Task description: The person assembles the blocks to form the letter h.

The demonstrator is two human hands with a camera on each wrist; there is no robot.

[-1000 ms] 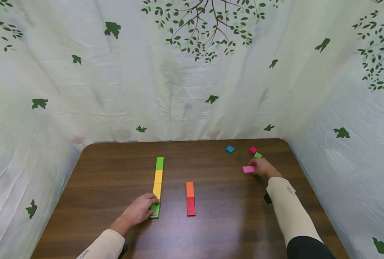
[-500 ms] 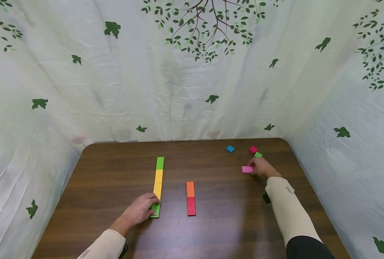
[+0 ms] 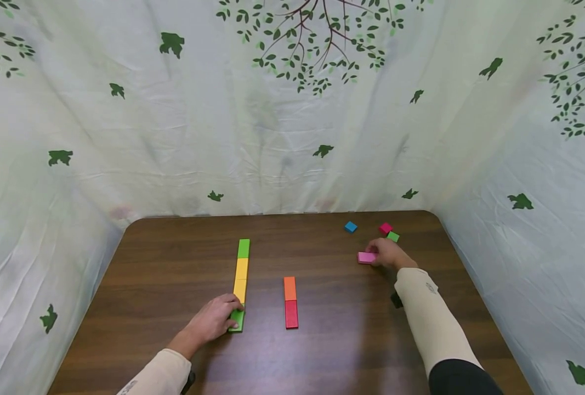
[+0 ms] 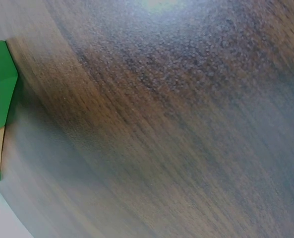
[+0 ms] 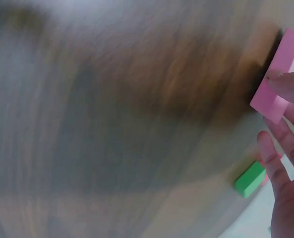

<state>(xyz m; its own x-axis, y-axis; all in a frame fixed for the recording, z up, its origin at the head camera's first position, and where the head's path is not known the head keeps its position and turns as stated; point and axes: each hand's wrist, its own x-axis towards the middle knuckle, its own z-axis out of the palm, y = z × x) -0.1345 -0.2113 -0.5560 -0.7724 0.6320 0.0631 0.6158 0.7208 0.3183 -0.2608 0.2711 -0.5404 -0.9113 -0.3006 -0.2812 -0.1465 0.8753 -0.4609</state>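
And there's the right hand [image 3: 390,254] at 2 o'clock from the central pair, orange block [image 3: 289,288] touching near red block [image 3: 291,315], with the pink block [image 3: 365,258] pinched between thumb and fingers; blue block [image 3: 351,227] at 11 o'clock from it, far red block [image 3: 385,229] at 1, small green block [image 3: 393,236] at 2! Across at 9 the left hand [image 3: 213,319] grips the near green block [image 3: 239,318], foot of a row pointing to 12 on the wooden table [image 3: 341,351]: two yellow blocks [image 3: 241,269], then the far green block [image 3: 243,248]
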